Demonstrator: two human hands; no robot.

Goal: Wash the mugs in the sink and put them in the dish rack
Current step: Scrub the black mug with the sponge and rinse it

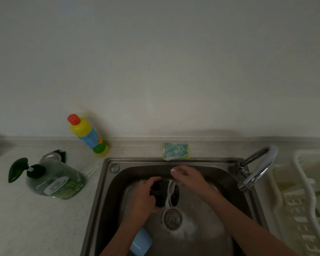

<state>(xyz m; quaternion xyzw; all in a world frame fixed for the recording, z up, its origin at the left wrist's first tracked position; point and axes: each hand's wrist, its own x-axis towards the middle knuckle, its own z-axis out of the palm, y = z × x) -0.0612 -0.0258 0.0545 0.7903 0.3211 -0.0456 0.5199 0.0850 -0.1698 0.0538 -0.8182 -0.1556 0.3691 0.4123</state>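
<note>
green soap pump bottle (56, 180), yellow bottle (88, 134), sponge (175, 151), faucet (258, 168)

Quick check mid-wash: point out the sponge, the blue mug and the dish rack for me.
sponge (175, 151), head view, middle of its speckled top face.
blue mug (141, 242), head view, its side wall below the left forearm.
dish rack (303, 198), head view, white slatted frame right of the sink.

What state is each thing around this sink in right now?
Black mug: on its side, gripped by left hand.
Right hand: open, above the mug.
Light blue mug: lying in steel sink.
Green-speckled sponge: resting on sink's rim.
Chrome faucet: no stream visible.
</note>
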